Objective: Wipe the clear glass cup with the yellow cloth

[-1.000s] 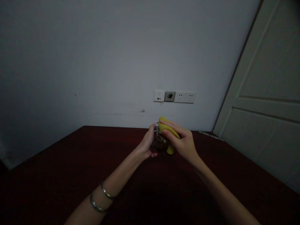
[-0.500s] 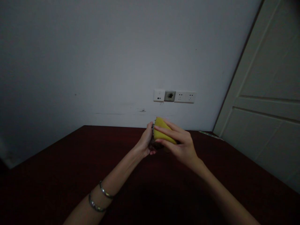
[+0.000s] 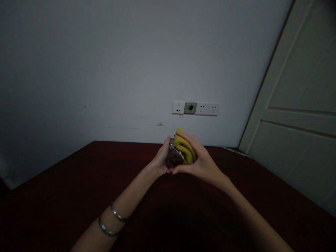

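Dark-red tabletop, pale wall — left fingers grasp a brownish, perhaps glass object; right fingers, yellow cloth.

Two grips, one cloth, one dark object, two bracelets, four wall plates, one door and one bench are showing.

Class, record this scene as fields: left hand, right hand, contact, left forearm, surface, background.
Left hand: holds a shiny dark object, exact kind unclear
Right hand: holds a folded yellow cloth
Contact: cloth against the object's right side
Left forearm: two bracelets
Surface: dark red tabletop
Background: pale wall, sockets, panelled door at right
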`<action>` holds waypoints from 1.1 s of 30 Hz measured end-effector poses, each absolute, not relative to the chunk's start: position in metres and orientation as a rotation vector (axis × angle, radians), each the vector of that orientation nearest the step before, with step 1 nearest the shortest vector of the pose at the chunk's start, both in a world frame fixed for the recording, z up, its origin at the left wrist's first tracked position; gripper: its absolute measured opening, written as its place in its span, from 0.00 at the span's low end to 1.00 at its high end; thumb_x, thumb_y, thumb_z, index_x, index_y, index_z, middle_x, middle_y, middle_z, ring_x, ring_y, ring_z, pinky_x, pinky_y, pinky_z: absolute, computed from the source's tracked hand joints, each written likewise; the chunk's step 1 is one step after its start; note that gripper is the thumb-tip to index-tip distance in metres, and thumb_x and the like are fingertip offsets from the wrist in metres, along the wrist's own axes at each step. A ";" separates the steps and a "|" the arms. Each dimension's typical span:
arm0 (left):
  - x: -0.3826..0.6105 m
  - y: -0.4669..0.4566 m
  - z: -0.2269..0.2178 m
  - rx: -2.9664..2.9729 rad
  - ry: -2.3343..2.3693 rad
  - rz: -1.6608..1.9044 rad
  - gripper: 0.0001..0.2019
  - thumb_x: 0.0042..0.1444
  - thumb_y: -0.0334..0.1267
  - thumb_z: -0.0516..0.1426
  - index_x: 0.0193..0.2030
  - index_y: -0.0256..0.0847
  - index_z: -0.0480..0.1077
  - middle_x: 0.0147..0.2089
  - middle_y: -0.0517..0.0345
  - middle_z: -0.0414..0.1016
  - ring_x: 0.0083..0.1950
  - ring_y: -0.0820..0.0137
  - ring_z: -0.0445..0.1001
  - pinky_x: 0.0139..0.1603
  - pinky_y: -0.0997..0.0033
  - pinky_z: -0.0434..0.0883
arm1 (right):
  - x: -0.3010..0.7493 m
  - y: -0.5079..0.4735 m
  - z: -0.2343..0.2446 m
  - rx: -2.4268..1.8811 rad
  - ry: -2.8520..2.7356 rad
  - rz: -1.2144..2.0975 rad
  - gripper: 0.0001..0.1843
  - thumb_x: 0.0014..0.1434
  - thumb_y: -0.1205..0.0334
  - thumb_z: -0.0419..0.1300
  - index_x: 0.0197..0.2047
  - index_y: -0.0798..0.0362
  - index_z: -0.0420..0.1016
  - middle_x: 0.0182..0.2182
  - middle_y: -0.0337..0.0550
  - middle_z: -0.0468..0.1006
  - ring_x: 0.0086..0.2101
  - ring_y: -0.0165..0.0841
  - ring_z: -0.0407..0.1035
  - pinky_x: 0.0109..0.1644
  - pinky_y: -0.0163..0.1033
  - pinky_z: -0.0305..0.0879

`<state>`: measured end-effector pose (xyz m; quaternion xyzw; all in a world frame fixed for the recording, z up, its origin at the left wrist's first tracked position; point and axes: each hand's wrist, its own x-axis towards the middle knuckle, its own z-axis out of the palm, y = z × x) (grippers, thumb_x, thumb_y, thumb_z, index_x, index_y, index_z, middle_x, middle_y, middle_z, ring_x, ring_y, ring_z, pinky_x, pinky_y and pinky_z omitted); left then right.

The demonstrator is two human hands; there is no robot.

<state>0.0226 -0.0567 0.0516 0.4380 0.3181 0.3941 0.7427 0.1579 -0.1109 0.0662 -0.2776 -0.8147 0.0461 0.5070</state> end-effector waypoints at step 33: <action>-0.018 -0.057 0.074 2.257 0.583 1.100 0.42 0.36 0.40 0.69 0.60 0.41 0.58 0.57 0.45 0.68 0.58 0.57 0.69 0.59 0.56 0.64 | 0.167 -0.101 0.062 -0.659 -1.685 0.213 0.20 0.56 0.52 0.61 0.53 0.41 0.73 0.54 0.43 0.74 0.55 0.40 0.68 0.60 0.53 0.62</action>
